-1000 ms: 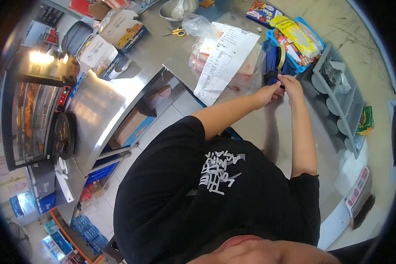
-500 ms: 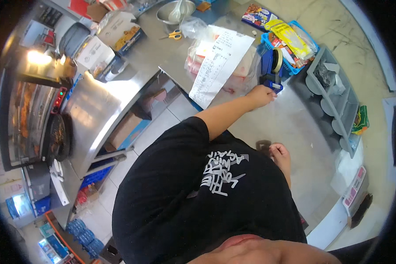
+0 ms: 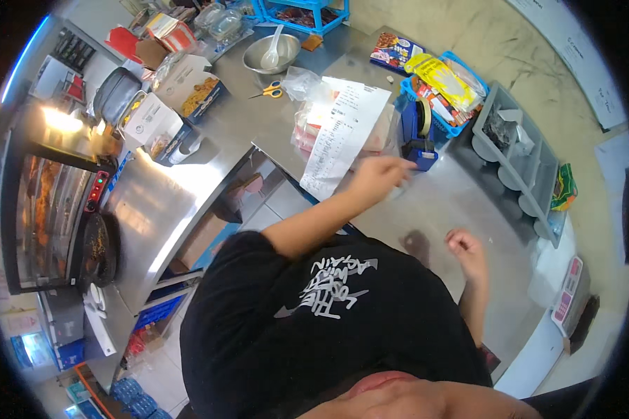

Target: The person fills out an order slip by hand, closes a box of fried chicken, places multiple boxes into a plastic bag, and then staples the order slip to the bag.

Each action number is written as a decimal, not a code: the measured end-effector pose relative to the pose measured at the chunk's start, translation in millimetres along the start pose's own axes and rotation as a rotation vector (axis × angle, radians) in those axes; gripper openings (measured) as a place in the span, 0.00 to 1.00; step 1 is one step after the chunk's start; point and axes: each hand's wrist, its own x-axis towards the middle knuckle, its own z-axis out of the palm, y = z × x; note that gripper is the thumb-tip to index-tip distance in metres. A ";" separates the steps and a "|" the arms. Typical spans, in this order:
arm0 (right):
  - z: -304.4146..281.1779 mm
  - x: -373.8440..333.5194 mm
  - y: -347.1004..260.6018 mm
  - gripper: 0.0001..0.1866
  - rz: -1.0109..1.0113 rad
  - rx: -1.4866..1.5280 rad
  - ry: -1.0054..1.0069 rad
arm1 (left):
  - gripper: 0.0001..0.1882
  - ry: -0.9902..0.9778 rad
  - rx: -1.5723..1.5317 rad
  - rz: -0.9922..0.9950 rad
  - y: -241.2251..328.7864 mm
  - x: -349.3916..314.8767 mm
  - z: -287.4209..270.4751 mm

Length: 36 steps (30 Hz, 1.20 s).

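Observation:
My left hand hovers over the steel counter, just beside the blue tape dispenser with its pale roll. Its fingers look pinched together and slightly blurred; whatever they hold, if anything, cannot be made out. Left of that hand, a long white printed paper slip lies across clear plastic bags with pink and white contents. My right hand is raised above the counter on the right, fingers curled in. Its palm side is hidden, so I cannot see whether it holds anything.
A blue basket of packets stands behind the dispenser, with a grey divided bin to its right. Yellow-handled scissors and a metal bowl with a spoon lie far left. A scale sits at right. A gap separates the counters.
My left hand has come away from the tape dispenser, leftward and nearer to me. My right hand has moved out to the right, away from my shirt. The whole view has shifted slightly.

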 end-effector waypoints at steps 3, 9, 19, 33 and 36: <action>19.4 57.5 -52.4 0.08 -0.278 -0.278 -0.135 | 0.09 0.348 -0.082 0.260 11.2 -24.9 -69.6; 91.5 172.8 -67.1 0.12 -0.196 -0.572 -0.044 | 0.13 0.768 0.623 0.509 -45.7 33.8 -171.5; 160.1 181.1 -133.3 0.25 -0.420 -0.815 0.203 | 0.33 0.386 -0.346 -0.395 -88.3 23.2 -254.9; 138.7 60.6 -87.5 0.18 -0.873 -0.688 0.461 | 0.32 -0.306 0.294 0.295 -9.7 -31.5 -132.9; 82.2 -62.2 -75.2 0.13 -0.801 -0.521 0.742 | 0.31 -0.559 0.330 0.268 13.9 -76.9 -46.6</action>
